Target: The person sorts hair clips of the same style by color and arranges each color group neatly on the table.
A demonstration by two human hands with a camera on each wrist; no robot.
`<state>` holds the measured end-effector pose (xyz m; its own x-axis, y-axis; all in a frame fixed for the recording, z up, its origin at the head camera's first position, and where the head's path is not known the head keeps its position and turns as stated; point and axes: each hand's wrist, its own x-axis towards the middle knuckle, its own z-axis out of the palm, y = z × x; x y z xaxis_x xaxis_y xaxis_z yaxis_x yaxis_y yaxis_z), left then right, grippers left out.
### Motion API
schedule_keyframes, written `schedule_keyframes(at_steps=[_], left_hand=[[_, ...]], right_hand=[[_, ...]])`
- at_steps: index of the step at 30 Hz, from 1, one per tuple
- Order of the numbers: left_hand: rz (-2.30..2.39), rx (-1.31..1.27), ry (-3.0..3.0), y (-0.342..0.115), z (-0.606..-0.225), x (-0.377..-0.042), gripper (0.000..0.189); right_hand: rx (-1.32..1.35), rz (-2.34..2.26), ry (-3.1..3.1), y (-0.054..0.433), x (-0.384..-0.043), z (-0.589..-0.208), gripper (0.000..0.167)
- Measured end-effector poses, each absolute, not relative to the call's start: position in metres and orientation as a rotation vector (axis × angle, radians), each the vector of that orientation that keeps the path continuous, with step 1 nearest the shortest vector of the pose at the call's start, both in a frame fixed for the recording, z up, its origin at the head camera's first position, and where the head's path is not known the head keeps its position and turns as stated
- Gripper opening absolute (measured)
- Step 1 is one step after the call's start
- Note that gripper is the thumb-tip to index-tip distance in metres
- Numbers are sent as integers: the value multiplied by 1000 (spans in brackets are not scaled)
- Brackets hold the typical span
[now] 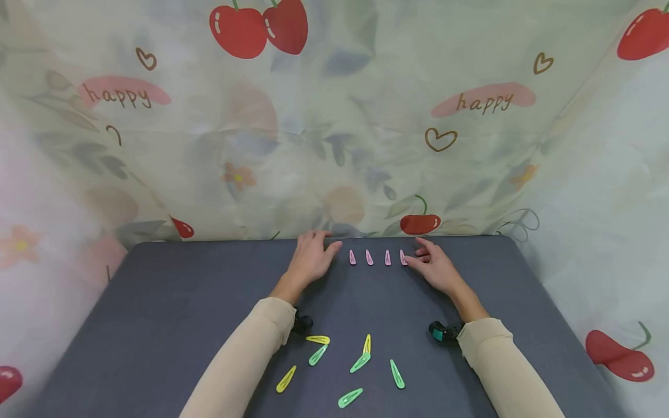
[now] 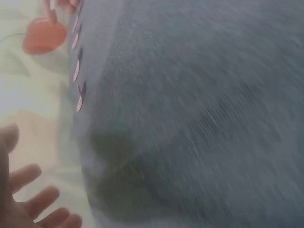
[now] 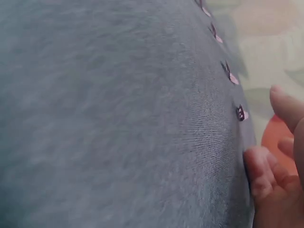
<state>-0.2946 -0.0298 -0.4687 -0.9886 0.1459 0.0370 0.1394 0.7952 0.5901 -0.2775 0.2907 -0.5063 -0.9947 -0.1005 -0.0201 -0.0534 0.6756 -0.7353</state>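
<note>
Four slim pink hair clips point(image 1: 369, 258) (apparently teardrop-shaped).

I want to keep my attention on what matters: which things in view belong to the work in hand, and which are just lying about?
In the work, apparently:
four pink clips, in a row
left hand and right hand, at its ends

Lying about, for now:
yellow clips and green clips, scattered nearer the camera
thin wire, far right

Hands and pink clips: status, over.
Left hand empty, beside row's left end. Right hand empty, by right end. Four pink clips lined up. No visible obstruction.
</note>
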Motion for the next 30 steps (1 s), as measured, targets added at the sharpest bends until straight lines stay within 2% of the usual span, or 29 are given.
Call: schedule_keyframes(at_steps=[4, 13, 22, 30], left_hand=[[897, 246, 3000, -42, -465, -288, 69], [654, 453, 3108, -64, -457, -260, 83], [526, 686, 3082, -82, -459, -217, 90], [617, 753, 2980, -98, -463, -189, 96]], right_hand=[[-181, -1151, 2884, 284, -268, -500, 82], [-355, -832, 2993, 264, -233, -494, 92], [-555, -629, 3066, 253, -192, -497, 94], [-684, -611, 3022, 252, -160, -495, 93]])
